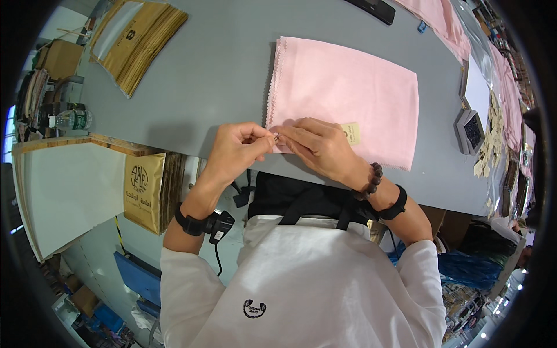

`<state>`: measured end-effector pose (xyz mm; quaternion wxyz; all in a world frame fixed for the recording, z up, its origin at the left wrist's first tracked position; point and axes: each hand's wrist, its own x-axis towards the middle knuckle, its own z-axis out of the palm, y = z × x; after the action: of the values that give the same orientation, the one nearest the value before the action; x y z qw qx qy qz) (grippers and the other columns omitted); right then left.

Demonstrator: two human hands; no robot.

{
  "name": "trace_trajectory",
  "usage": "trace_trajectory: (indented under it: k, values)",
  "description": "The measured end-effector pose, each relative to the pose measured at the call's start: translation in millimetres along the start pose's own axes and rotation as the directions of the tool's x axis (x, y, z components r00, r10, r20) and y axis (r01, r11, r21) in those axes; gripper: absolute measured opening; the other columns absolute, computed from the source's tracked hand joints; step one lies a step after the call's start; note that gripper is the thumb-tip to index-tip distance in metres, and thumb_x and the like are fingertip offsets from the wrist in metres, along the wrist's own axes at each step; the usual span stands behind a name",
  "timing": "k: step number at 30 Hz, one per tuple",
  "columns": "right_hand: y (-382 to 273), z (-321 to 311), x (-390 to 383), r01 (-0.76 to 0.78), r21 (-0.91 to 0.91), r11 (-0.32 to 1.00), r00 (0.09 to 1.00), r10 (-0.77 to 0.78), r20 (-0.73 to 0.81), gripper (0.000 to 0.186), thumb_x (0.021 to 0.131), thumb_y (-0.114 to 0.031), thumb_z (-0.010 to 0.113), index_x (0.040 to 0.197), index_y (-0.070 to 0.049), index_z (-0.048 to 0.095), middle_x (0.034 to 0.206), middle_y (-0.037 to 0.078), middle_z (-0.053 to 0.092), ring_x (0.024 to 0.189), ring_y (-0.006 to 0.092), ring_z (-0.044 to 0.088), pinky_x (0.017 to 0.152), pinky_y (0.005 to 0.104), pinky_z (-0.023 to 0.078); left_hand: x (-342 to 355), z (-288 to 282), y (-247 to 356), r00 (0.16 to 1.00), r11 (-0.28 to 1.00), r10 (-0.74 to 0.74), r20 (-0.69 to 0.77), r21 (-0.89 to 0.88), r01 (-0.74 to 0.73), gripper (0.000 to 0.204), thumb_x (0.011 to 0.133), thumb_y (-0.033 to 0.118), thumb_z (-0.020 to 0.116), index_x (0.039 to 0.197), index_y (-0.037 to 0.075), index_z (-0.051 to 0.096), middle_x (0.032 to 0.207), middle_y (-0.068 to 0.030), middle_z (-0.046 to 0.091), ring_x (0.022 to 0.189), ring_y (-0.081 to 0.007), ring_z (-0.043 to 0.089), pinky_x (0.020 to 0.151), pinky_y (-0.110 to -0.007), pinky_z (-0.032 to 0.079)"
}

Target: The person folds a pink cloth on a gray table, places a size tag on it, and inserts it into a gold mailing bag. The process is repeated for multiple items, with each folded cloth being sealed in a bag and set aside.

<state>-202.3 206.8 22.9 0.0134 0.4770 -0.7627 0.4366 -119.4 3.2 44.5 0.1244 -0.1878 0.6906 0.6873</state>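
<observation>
A folded pink cloth (348, 75) with a scalloped left edge lies on the grey table in front of me. At its near left corner my two hands meet, fingertips almost touching. My left hand (235, 148) is closed in a pinch just off the corner. My right hand (325, 145) rests over the cloth's near edge, thumb and fingers pinched together. Something tiny shows between the fingertips, too small to name. A small beige tag (351, 134) lies on the cloth, partly covered by my right hand.
A stack of gold-brown packets (139, 43) lies at the far left. On the right are a small tray of tiny dark pieces (470, 131) and a heap of beige tags (493, 136). A black phone-like device (374, 8) lies at the far edge. More packets (145, 194) stand below left.
</observation>
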Motion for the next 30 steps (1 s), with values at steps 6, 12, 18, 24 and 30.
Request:
trace_trajectory:
  k: [6,12,18,24,30]
  values:
    - [-10,9,-3,-0.013,-0.059,0.998,1.0,0.011,-0.024,0.015,0.087,-0.015,0.078,0.101,-0.011,0.078,0.098,0.003,0.07,0.085,0.0206,0.069,0.06,0.0333,0.058,6,-40,0,0.997,0.959,0.077,-0.028,0.275,-0.067,0.016,0.093,0.015,0.074,0.097,0.0,0.077,0.078,-0.0024,0.073,0.067,-0.0066,0.064,0.06,-0.025,0.051]
    - [-8,3,-7,0.026,-0.231,0.973,0.998,-0.011,0.064,0.014,0.083,-0.01,0.076,0.095,-0.016,0.078,0.106,-0.002,0.069,0.094,0.0183,0.067,0.063,0.0328,0.059,75,-192,10,0.437,0.401,0.843,-0.312,0.907,-0.126,0.027,0.095,0.019,0.067,0.117,0.005,0.073,0.111,-0.0145,0.075,0.096,-0.0312,0.072,0.086,-0.04,0.056]
    - [15,-33,-14,-0.06,-0.248,0.967,0.998,0.053,-0.038,0.022,0.079,-0.002,0.073,0.096,-0.016,0.079,0.105,-0.002,0.071,0.091,0.0209,0.069,0.069,0.0345,0.059,115,-328,6,0.494,0.283,0.743,-0.451,0.881,0.379,0.033,0.098,0.026,0.061,0.124,0.01,0.073,0.123,-0.02,0.072,0.11,-0.0418,0.068,0.097,-0.051,0.053]
    - [26,-60,-5,-0.182,-0.313,0.932,0.982,0.154,-0.113,0.025,0.086,-0.014,0.08,0.11,-0.011,0.075,0.104,0.002,0.07,0.086,0.0227,0.069,0.068,0.036,0.059,96,-325,27,0.574,0.318,0.633,-0.519,0.851,0.419,0.026,0.096,0.028,0.067,0.115,0.014,0.078,0.103,-0.0188,0.076,0.097,-0.041,0.072,0.086,-0.047,0.057]
    - [-7,-61,11,-0.112,-0.311,0.944,0.99,0.078,-0.12,0.026,0.085,-0.017,0.082,0.109,-0.01,0.074,0.102,0.006,0.067,0.078,0.0212,0.069,0.062,0.0334,0.058,80,-280,42,0.416,0.445,0.757,-0.503,0.864,0.235,0.019,0.091,0.025,0.077,0.102,0.011,0.082,0.099,-0.014,0.078,0.09,-0.0332,0.074,0.079,-0.041,0.058]
